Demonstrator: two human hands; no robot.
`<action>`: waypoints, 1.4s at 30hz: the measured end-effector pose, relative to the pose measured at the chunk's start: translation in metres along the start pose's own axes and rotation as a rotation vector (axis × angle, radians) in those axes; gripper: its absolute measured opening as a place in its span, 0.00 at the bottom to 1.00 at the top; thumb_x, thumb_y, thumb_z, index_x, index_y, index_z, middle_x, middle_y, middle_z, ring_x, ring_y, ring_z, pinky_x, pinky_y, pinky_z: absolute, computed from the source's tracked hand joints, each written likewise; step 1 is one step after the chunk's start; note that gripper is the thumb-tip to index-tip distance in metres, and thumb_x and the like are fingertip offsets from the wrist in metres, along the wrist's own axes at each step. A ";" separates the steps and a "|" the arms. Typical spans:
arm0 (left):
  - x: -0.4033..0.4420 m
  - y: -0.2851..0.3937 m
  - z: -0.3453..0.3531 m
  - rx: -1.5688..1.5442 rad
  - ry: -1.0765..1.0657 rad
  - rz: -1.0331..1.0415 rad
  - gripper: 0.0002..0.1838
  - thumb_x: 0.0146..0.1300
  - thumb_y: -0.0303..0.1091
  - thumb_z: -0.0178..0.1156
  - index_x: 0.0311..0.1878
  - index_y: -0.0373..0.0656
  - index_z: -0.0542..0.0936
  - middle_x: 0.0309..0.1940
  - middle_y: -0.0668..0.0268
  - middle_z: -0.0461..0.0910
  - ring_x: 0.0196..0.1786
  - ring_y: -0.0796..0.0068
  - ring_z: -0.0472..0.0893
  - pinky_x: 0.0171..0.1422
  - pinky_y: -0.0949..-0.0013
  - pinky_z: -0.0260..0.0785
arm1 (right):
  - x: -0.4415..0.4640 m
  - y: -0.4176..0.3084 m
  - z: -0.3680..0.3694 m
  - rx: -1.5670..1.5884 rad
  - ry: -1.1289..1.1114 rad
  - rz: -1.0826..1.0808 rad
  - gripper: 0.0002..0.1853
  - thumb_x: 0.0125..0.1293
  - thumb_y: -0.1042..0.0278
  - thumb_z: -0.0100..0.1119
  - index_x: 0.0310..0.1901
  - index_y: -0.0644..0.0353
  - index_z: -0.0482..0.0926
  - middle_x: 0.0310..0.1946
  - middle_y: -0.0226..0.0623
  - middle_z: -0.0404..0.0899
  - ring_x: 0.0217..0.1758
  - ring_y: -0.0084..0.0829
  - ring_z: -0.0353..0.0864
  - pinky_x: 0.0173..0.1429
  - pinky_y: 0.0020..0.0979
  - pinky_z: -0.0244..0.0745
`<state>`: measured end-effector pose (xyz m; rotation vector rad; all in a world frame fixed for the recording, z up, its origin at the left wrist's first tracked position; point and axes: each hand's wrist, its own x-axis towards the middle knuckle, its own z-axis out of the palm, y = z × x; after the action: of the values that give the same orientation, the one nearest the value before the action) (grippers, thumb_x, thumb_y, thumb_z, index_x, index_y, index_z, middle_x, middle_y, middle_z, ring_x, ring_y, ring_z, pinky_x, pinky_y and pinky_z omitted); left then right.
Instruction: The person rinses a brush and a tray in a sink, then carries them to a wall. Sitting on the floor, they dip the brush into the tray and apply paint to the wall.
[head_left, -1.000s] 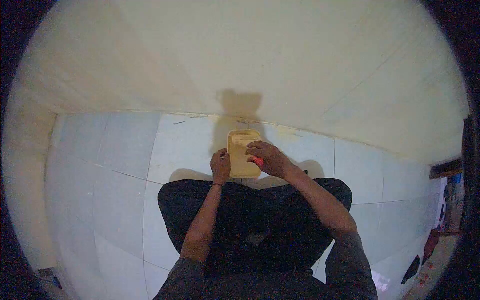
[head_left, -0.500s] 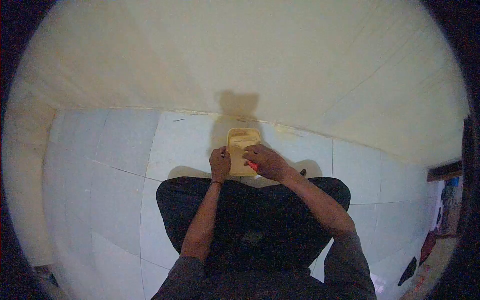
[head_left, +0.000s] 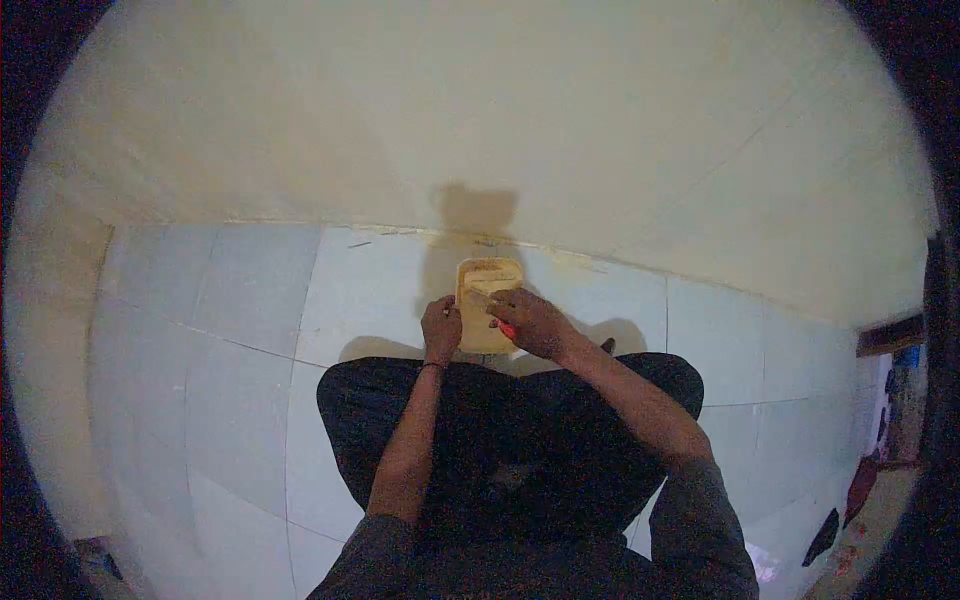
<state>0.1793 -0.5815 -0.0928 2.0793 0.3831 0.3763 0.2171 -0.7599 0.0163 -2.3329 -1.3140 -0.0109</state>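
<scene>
A shallow yellow rectangular container [head_left: 490,344] lies on the floor between my knees, with brownish marks at its far end. My left hand [head_left: 441,328] is closed on the container's left rim. Over its right side, my right hand [head_left: 530,322] is wrapped round a red-handled tool [head_left: 506,328]. A thin, pale end of that tool seems to point up and left inside the container, but its exact kind is too blurred to tell. The fingers of my right hand cover part of the inside.
White floor tiles [head_left: 240,400] surround my crossed legs [head_left: 510,430]. A cream wall [head_left: 480,110] rises just beyond the container. A few thin dark bits [head_left: 359,244] lie along its foot. At far right are a doorway [head_left: 900,390] and some dark and red cloth-like items [head_left: 858,490].
My right hand has shifted very slightly, and the pale end of the tool shows more clearly now. My left hand stays at the rim. The whole view has tilted a little.
</scene>
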 end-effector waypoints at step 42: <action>-0.001 0.006 -0.005 0.105 -0.023 0.043 0.11 0.57 0.34 0.53 0.42 0.41 0.76 0.36 0.54 0.77 0.40 0.57 0.76 0.45 0.60 0.69 | 0.000 -0.015 -0.010 -0.064 -0.145 0.063 0.15 0.56 0.65 0.56 0.45 0.59 0.73 0.48 0.45 0.73 0.52 0.41 0.72 0.56 0.36 0.69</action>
<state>0.1766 -0.5806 -0.0853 2.1951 0.3509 0.3644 0.2070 -0.7571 0.0307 -2.4680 -1.3252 0.1407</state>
